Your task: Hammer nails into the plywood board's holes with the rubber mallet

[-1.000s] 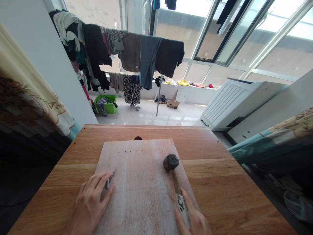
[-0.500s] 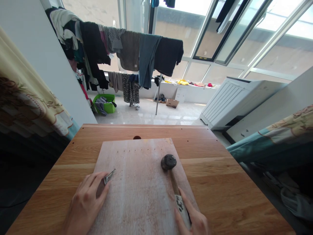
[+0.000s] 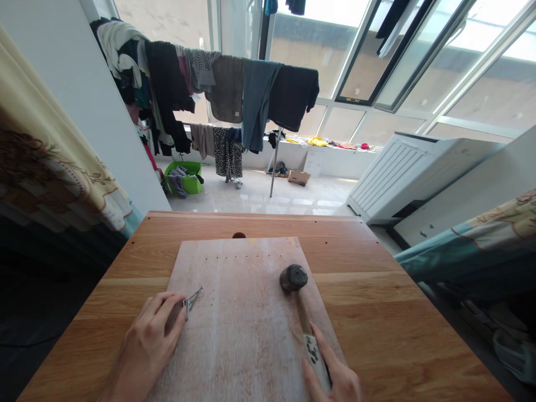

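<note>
At the left edge of a pale, worn wooden board (image 3: pixel 238 324), my left hand (image 3: pixel 148 340) is closed, pinching a few thin metal nails (image 3: pixel 191 301) between thumb and fingertips. One nail points up and right; another hangs downward. My right hand (image 3: pixel 335 377) wraps round the handle of a rubber mallet (image 3: pixel 293 278). The mallet's black head rests on or just above the right side of the board; I cannot tell which. Small dark holes or dots run in a row near the board's far edge, and more lie close to the nails.
Under the board is a wooden tabletop (image 3: pixel 377 312) with a round hole (image 3: pixel 239 235) near its far edge. Beyond stand a clothes rack with hanging clothes (image 3: pixel 262 95), a green basket (image 3: pixel 193 184) and a white cabinet-like unit (image 3: pixel 389 173). Curtains (image 3: pixel 84 162) flank the table.
The nails have shifted in my left fingers, so one now hangs downward, apart from the others. My right hand keeps its grip on the mallet. The whole view has swung slightly.
</note>
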Motion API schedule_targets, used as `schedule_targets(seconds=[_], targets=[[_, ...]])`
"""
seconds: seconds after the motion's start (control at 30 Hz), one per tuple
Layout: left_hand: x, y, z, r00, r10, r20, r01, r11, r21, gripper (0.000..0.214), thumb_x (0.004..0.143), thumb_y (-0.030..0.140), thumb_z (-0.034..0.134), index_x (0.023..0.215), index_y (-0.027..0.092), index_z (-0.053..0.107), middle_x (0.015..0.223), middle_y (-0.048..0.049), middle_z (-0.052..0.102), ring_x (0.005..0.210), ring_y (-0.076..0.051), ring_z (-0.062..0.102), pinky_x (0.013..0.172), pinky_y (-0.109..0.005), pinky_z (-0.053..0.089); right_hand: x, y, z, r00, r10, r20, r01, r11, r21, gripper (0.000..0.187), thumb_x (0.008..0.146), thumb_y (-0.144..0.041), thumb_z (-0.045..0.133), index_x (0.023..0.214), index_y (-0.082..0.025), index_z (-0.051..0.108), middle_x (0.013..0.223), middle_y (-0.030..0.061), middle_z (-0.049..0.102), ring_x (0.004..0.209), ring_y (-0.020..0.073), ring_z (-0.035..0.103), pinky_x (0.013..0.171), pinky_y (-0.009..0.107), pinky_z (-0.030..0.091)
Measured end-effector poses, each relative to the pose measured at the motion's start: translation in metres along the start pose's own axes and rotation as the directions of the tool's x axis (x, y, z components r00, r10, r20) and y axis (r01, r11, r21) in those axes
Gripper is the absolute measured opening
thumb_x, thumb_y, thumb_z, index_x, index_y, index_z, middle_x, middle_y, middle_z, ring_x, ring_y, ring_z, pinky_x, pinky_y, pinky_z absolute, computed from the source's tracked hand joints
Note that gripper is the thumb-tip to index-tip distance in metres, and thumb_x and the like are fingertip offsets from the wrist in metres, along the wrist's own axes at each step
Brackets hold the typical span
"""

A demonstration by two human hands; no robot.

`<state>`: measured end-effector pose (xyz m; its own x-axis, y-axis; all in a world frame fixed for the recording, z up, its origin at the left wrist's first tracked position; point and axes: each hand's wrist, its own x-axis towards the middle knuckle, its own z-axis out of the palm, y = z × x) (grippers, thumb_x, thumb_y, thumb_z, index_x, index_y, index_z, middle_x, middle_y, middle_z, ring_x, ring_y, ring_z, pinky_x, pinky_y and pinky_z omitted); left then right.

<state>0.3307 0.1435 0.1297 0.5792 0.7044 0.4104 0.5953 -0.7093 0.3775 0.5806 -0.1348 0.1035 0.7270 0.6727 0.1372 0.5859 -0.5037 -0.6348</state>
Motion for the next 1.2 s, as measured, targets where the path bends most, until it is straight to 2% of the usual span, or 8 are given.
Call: schedule_targets(seconds=[0.2, 0.4, 0.57, 0.67, 0.9, 1.03, 1.2], targets=[[-0.001, -0.002, -0.002, 1.000, -0.014, 0.005, 0.014, 0.999, -0.031, 0.022, 0.102, 0.042, 0.050, 0.106, 0.026, 0.065, 0.105, -0.0046, 0.070, 0.099, -0.024, 0.068, 0.087, -0.035, 0.055, 0.003, -0.006, -0.006, 1.000, -0.004, -0.023, 0.004, 1.000, 0.027, 0.051, 0.097, -0.043, 0.048, 0.139, -0.023, 0.069, 0.106, 0.0087, 0.084, 0.089, 0.0311, 0.081, 0.074, 0.033, 0.064], [0.001, 0.002, -0.004, 0.999, -0.046, 0.015, 0.046, 0.997, -0.060, 0.026, 0.101, 0.045, 0.049, 0.099, 0.026, 0.066, 0.100, -0.0046, 0.070, 0.095, -0.023, 0.069, 0.083, -0.033, 0.055, 0.000, 0.003, 0.002, 0.999, -0.037, -0.025, 0.036, 0.999, -0.019, 0.054, 0.098, -0.039, 0.044, 0.142, -0.016, 0.065, 0.114, 0.0114, 0.082, 0.095, 0.0310, 0.081, 0.077, 0.033, 0.064], [0.005, 0.012, -0.001, 0.997, -0.070, 0.030, 0.071, 0.997, -0.040, 0.028, 0.098, 0.051, 0.053, 0.102, 0.026, 0.066, 0.096, -0.0031, 0.069, 0.086, -0.023, 0.071, 0.074, -0.033, 0.057, -0.002, 0.011, 0.007, 0.998, -0.048, -0.030, 0.048, 0.999, -0.020, 0.054, 0.098, -0.040, 0.045, 0.143, -0.016, 0.065, 0.114, 0.0116, 0.082, 0.095, 0.0306, 0.081, 0.076, 0.031, 0.064], [0.009, 0.015, 0.003, 0.996, -0.056, 0.068, 0.060, 0.996, -0.063, 0.026, 0.100, 0.046, 0.050, 0.103, 0.026, 0.066, 0.100, -0.0035, 0.070, 0.087, -0.023, 0.071, 0.076, -0.033, 0.057, -0.003, 0.013, 0.007, 0.999, -0.039, -0.037, 0.038, 0.999, -0.024, 0.054, 0.098, -0.041, 0.046, 0.142, -0.018, 0.066, 0.113, 0.0101, 0.082, 0.094, 0.0301, 0.081, 0.076, 0.031, 0.064], [0.024, 0.015, 0.007, 1.000, -0.024, 0.018, 0.027, 0.991, -0.134, 0.030, 0.103, 0.041, 0.044, 0.093, 0.023, 0.067, 0.092, -0.0042, 0.068, 0.083, -0.021, 0.071, 0.077, -0.033, 0.057, -0.002, 0.010, 0.005, 1.000, -0.013, -0.004, 0.013, 0.999, -0.036, 0.056, 0.098, -0.043, 0.044, 0.144, -0.016, 0.064, 0.116, 0.0117, 0.081, 0.098, 0.0313, 0.080, 0.077, 0.032, 0.063], [0.034, 0.012, 0.007, 1.000, -0.009, 0.027, 0.012, 0.994, -0.110, 0.030, 0.103, 0.039, 0.043, 0.094, 0.023, 0.067, 0.092, -0.0045, 0.068, 0.084, -0.021, 0.071, 0.078, -0.032, 0.056, -0.001, 0.010, 0.004, 1.000, -0.009, 0.010, 0.010, 0.999, -0.032, 0.057, 0.098, -0.042, 0.044, 0.144, -0.015, 0.063, 0.118, 0.0118, 0.081, 0.097, 0.0311, 0.080, 0.077, 0.032, 0.063], [0.045, 0.011, 0.004, 0.998, -0.012, 0.061, 0.011, 1.000, 0.014, 0.027, 0.101, 0.036, 0.042, 0.091, 0.023, 0.065, 0.093, -0.0049, 0.068, 0.082, -0.022, 0.069, 0.071, -0.032, 0.052, 0.000, 0.010, 0.003, 1.000, -0.005, 0.025, 0.005, 1.000, -0.011, 0.058, 0.099, -0.042, 0.042, 0.145, -0.014, 0.063, 0.119, 0.0116, 0.080, 0.095, 0.0297, 0.081, 0.077, 0.031, 0.062]])
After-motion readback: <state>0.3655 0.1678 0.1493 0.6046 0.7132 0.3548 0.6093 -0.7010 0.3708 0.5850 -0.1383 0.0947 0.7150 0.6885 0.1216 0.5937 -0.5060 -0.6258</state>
